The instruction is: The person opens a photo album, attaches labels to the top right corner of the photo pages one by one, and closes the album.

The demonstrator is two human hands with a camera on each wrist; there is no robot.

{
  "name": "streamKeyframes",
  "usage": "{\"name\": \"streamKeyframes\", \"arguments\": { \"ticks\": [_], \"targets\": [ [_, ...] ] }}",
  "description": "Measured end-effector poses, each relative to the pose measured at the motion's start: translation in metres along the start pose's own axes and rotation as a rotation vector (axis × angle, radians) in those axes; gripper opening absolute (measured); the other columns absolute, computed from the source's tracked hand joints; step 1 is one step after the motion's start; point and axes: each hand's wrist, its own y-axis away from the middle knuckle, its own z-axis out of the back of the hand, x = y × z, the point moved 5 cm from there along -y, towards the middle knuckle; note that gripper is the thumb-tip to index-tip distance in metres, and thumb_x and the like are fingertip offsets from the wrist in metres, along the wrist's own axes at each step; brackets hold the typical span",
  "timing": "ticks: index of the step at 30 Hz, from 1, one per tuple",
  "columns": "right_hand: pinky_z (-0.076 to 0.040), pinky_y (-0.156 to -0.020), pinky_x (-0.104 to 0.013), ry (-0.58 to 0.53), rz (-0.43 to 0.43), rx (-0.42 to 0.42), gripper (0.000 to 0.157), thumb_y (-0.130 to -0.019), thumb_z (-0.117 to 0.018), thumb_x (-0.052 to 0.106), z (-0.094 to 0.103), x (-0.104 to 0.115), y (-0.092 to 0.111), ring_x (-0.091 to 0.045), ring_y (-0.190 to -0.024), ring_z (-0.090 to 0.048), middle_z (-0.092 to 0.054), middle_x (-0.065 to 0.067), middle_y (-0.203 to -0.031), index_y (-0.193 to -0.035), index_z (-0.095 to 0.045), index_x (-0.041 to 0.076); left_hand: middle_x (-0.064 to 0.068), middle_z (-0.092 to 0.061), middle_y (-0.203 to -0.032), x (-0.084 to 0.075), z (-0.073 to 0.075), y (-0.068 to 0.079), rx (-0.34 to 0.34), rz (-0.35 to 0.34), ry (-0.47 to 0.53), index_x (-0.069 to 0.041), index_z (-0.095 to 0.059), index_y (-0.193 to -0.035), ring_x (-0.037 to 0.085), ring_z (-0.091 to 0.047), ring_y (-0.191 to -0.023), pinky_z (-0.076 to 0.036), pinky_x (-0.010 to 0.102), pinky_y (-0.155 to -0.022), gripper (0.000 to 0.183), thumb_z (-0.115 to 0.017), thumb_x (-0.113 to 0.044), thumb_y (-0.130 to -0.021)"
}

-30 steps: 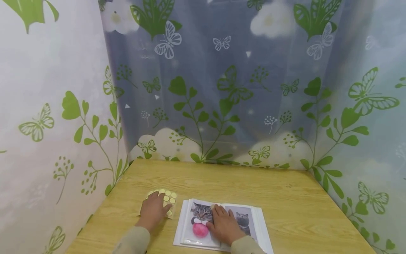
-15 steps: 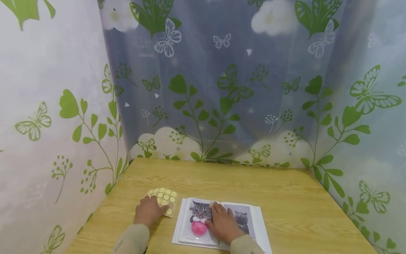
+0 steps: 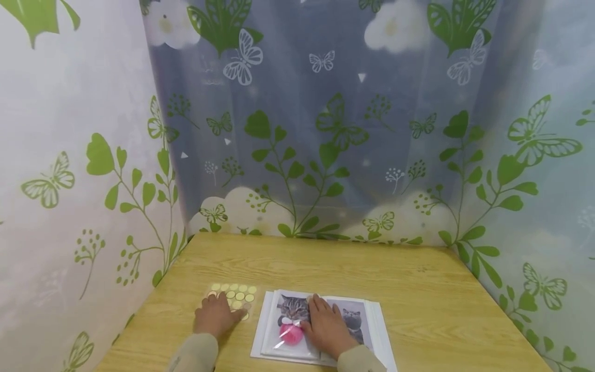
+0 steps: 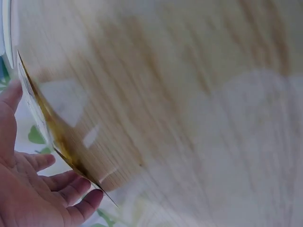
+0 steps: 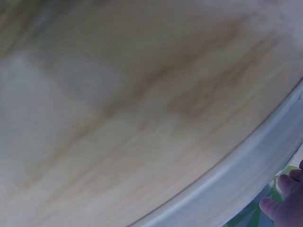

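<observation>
A sheet of round gold stickers (image 3: 239, 296) lies on the table to the left. My left hand (image 3: 215, 316) rests on its near left part and covers some of the stickers. In the left wrist view the thumb and fingertips of my left hand (image 4: 47, 189) touch the sheet (image 4: 59, 137), seen nearly edge-on. To the right lies an open photo album (image 3: 288, 347) with cat pictures on both pages. A bright pink ball shows under the left cat. Across the album's middle lies my right hand (image 3: 327, 326), fingers extended. Only its fingertips (image 5: 284, 189) show in the right wrist view.
The wood-grain table (image 3: 432, 305) extends behind and to the right of the album. Patterned curtains (image 3: 297, 129) with leaves and butterflies enclose the back and both sides.
My left hand has shifted left, and the sticker sheet has moved slightly left and turned with it. My right hand stays on the album. A glare appears over the pink ball.
</observation>
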Motion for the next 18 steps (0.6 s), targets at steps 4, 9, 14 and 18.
{"name": "streamKeyframes", "arguments": {
  "ticks": [4,9,14,18],
  "targets": [
    [-0.032,-0.109,-0.061,0.015,0.007,-0.019,0.062,-0.099,-0.054,0.039,0.005,0.001,0.000,-0.040,-0.135,-0.043,-0.043,-0.024,-0.148,-0.142,-0.047,-0.005,0.036,-0.053,-0.117,0.003,-0.002,0.000,-0.003,-0.002,-0.007,0.013,-0.048,-0.130,0.054,-0.048,-0.113,-0.044,0.068,-0.088,0.082,-0.073,-0.049,-0.083],
    [-0.032,-0.109,-0.062,0.005,0.017,-0.031,0.059,-0.099,-0.055,0.037,0.009,0.001,0.002,-0.040,-0.135,-0.042,-0.043,-0.025,-0.148,-0.141,-0.048,-0.003,0.038,-0.052,-0.122,0.005,-0.002,-0.003,-0.005,0.004,0.039,0.013,-0.042,-0.137,0.056,-0.047,-0.115,-0.042,0.069,-0.090,0.079,-0.075,-0.037,-0.085],
    [-0.031,-0.110,-0.063,-0.030,0.007,-0.022,0.061,-0.100,-0.052,0.040,0.012,-0.004,0.005,-0.040,-0.136,-0.040,-0.042,-0.025,-0.148,-0.142,-0.047,-0.004,0.036,-0.056,-0.117,0.007,0.003,-0.006,-0.067,0.001,0.059,0.012,-0.041,-0.138,0.053,-0.054,-0.108,-0.046,0.066,-0.087,0.072,-0.076,-0.023,-0.085],
    [-0.031,-0.109,-0.063,-0.048,-0.006,-0.045,0.061,-0.100,-0.054,0.038,0.016,-0.009,0.009,-0.042,-0.135,-0.041,-0.042,-0.027,-0.147,-0.140,-0.048,-0.007,0.035,-0.056,-0.120,0.007,0.010,-0.010,-0.119,0.005,0.122,0.010,-0.036,-0.143,0.052,-0.055,-0.108,-0.046,0.065,-0.088,0.071,-0.073,-0.015,-0.088]
  ]
}}
